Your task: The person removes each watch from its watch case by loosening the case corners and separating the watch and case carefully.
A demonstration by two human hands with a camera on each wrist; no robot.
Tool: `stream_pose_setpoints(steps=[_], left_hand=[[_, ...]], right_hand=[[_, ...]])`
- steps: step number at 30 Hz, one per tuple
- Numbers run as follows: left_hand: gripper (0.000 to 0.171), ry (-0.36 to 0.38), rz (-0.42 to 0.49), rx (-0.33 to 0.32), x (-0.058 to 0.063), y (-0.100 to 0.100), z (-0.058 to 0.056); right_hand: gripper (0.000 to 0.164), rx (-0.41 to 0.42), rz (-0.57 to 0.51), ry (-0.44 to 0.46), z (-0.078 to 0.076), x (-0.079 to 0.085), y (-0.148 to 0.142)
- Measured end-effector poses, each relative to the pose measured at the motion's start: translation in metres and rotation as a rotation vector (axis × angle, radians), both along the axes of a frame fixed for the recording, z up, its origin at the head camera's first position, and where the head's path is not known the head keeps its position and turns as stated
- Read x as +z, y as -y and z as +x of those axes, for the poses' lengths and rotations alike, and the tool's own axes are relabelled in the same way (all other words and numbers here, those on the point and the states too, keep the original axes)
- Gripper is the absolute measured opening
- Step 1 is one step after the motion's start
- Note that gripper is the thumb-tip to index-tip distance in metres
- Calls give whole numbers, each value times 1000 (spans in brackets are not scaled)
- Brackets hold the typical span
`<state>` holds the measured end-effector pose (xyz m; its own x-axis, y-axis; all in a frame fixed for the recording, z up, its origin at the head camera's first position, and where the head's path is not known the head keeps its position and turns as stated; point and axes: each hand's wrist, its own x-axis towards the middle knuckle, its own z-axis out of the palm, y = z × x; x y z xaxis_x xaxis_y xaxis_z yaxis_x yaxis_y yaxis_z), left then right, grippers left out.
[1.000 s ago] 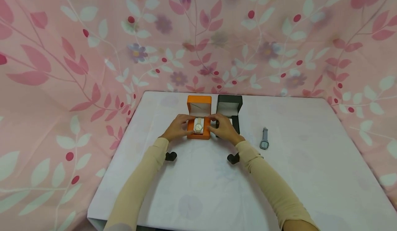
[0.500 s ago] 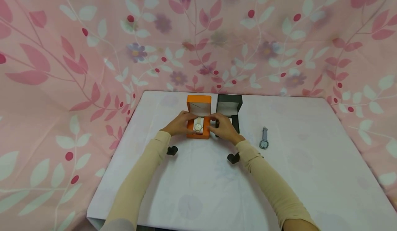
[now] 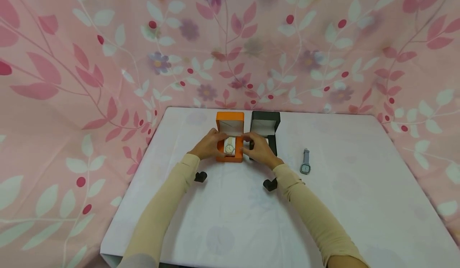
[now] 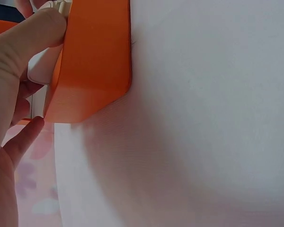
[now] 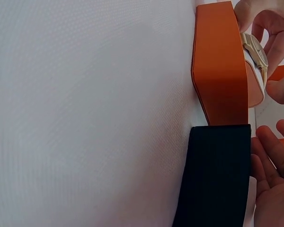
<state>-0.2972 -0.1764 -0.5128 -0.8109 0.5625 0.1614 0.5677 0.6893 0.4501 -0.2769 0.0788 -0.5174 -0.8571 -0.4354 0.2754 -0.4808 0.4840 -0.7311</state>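
Note:
An orange watch box (image 3: 230,159) stands with its lid raised. Inside it lies a watch with a pale strap (image 3: 229,149), wrapped around a white watch cushion (image 5: 255,90). My left hand (image 3: 207,145) reaches in from the left, its thumb and fingers pinching around the cushion with the watch. On the other side my right hand (image 3: 261,149) is at the box's right wall, its thumb by the cushion and its other fingers loosely bent over the black box. Whether the right fingertips touch anything is hard to tell.
A black watch box (image 3: 265,118), lid up, stands right beside the orange one, partly hidden by my right hand. Farther right a blue-grey watch (image 3: 305,163) lies on the white tablecloth (image 3: 230,220). A floral pink curtain (image 3: 230,60) encloses the back and sides.
My left hand has shifted slightly up and right, deeper over the orange box. The right hand and both boxes stay in place.

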Motion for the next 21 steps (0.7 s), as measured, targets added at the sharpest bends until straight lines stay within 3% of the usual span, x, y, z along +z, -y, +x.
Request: stream_pose_setpoints(steps=[14,21], left_hand=[[69,-32,48,8,5,1,8],[71,-150,70,-21,4,2,7]], right_hand=[[50,-1,-3,16,5,1,0],[50,-5,-10,6,7,5,1]])
